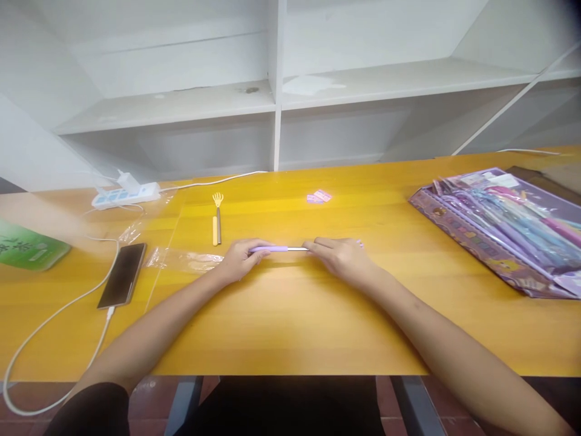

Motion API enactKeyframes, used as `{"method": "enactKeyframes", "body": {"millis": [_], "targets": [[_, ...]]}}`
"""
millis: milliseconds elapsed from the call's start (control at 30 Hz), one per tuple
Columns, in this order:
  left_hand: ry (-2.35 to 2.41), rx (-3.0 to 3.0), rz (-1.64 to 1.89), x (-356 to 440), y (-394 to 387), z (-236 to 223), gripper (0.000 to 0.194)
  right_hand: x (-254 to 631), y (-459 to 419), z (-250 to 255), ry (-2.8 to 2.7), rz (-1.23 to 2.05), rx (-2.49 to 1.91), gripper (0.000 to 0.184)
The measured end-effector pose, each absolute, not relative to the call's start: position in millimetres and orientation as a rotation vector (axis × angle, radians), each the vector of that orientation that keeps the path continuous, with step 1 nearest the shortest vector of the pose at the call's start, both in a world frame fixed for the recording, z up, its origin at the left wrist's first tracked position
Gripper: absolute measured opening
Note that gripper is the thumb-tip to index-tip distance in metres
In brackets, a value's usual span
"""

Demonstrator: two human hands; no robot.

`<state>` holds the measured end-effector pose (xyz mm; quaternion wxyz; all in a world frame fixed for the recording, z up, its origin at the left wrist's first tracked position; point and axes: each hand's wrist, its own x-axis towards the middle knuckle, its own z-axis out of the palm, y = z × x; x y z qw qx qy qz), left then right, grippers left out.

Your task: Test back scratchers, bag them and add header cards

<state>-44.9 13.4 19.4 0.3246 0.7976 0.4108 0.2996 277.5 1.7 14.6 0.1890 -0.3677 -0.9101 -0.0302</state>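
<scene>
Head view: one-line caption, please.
Left hand and right hand hold a purple-handled rod level between them, beside a yellow claw-tipped stick on the table.

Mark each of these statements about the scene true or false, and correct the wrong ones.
1. The left hand and right hand are both on the purple-handled rod. True.
2. The yellow claw-ended tool lies to the right of the small pink tags. False: the yellow claw-ended tool lies to their left.
3. The phone has a white cable plugged into its near end. True.
4. The power strip sits up on a shelf. False: the power strip is on the table.
5. The open purple package of wrapped items lies on the right side of the table. True.
</scene>
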Motion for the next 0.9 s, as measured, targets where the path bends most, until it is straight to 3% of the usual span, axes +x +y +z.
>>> {"method": "enactKeyframes", "body": {"millis": [167,267,500,900], "targets": [[1.077,2.659,0.727,-55,28,30,0.040,271,-2,27,-2.585,0.120,-1.114,0.034],[1.201,2.848,0.762,-70,45,39,0.046,283,4,39,-2.540,0.066,-1.182,0.032],[1.076,2.815,0.747,-87,51,49,0.047,304,11,43,-2.437,-0.133,-1.096,0.038],[1.167,2.597,1.117,-51,8,52,0.048,292,-2,31,-2.482,-0.244,-1.014,0.039]]}}
